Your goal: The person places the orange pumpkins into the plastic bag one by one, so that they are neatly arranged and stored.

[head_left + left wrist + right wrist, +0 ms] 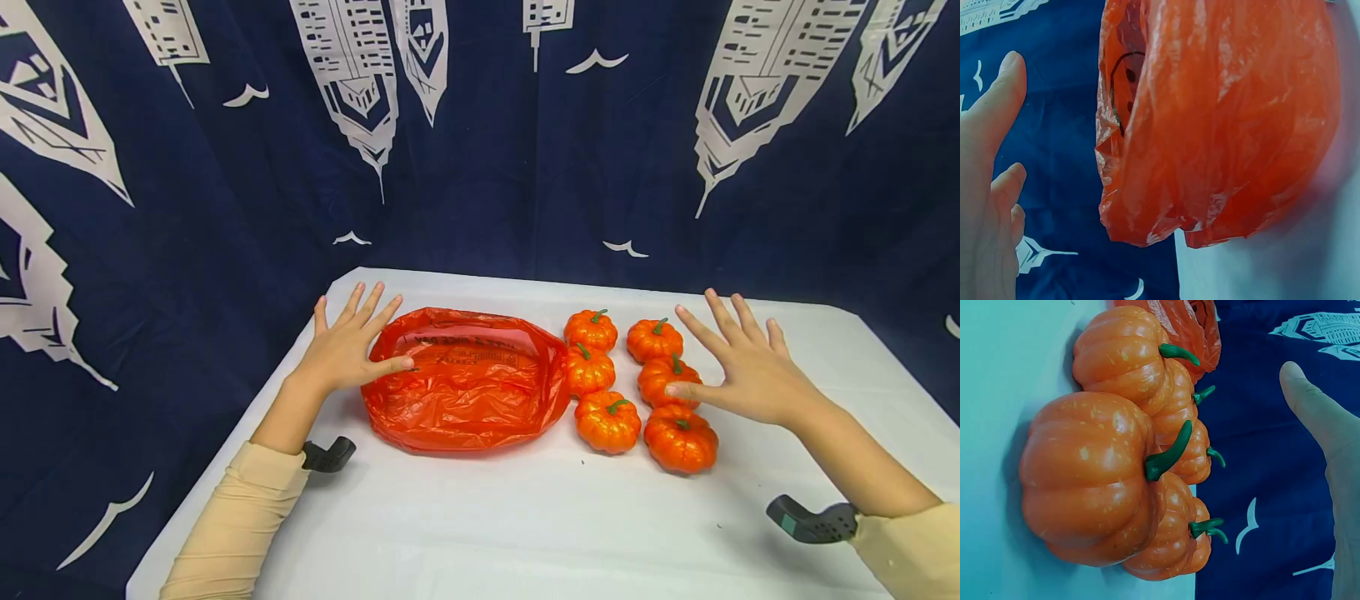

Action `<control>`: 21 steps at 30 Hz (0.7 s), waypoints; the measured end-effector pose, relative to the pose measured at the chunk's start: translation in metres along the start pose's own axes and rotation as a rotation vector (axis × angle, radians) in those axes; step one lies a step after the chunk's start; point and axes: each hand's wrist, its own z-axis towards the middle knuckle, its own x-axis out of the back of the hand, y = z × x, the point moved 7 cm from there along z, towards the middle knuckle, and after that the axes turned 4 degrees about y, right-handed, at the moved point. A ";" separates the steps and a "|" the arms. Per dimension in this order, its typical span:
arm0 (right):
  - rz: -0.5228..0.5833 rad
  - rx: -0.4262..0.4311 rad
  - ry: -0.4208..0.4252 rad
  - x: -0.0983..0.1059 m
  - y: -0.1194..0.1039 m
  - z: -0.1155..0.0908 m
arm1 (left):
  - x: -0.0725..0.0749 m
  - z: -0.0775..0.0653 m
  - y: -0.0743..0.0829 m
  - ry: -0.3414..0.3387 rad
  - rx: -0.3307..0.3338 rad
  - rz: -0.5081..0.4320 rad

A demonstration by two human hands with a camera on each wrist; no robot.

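Observation:
A thin red plastic bag (465, 383) stands on the table with its mouth spread wide, dark printing showing on its inner wall. My left hand (341, 346) is at the bag's left side, fingers spread, the thumb overlapping the rim in the head view; the left wrist view shows a gap between hand and bag (1222, 125). Several small orange pumpkins with green stems stand in two columns right of the bag, among them a front-left pumpkin (607, 423) and a front-right pumpkin (681, 442). My right hand (757, 371), fingers spread and holding nothing, hovers beside the right column.
The white-covered table (465, 525) runs back to a dark blue curtain (525, 183) printed with pale buildings and birds. The back-left pumpkins sit right against the bag's right edge. Black wrist cameras, including the right one (813, 521), jut inward from both wrists.

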 end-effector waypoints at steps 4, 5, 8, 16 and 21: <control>0.021 0.002 0.002 0.002 0.001 0.006 | -0.004 -0.001 -0.002 -0.007 0.011 -0.014; 0.031 0.001 0.003 0.001 0.002 0.007 | -0.005 -0.002 -0.002 -0.009 0.013 -0.022; 0.078 -0.010 0.010 0.001 0.007 0.013 | -0.009 -0.004 -0.006 -0.001 0.034 -0.074; 0.255 -0.090 0.013 -0.010 0.022 0.029 | -0.027 -0.021 -0.016 0.040 0.084 -0.343; 0.366 -0.162 -0.038 -0.019 0.033 0.041 | -0.038 -0.030 -0.022 0.076 0.131 -0.491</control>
